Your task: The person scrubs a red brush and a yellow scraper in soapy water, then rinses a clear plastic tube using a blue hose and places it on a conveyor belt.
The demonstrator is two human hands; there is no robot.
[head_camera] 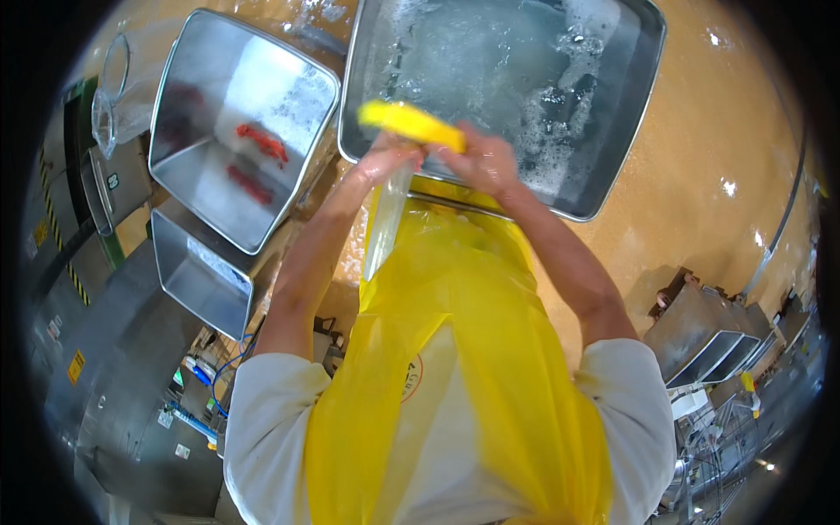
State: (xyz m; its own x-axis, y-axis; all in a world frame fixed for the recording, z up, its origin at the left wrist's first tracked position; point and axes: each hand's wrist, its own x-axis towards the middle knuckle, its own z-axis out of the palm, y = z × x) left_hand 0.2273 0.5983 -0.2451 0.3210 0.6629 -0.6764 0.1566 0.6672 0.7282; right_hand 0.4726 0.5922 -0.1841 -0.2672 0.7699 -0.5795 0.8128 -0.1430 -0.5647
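Over the near edge of a large metal tub [630,157] of foamy, cloudy water, my two hands are close together. My right hand [482,157] grips one end of a yellow object [413,125], blurred, possibly a brush or scraper. My left hand [390,159] is closed around the top of a long translucent plastic tube or sleeve [387,223] that hangs down against my yellow apron [453,262]. The yellow object passes just above my left hand. Fingertips of both hands are partly hidden or blurred.
Left of the tub stands a metal bin [246,246] with red pieces [262,144] inside. A smaller metal bin [203,282] is below it, and clear plastic containers [105,121] are at the far left. Metal carts [695,328] stand at the right on the wet tan floor [709,164].
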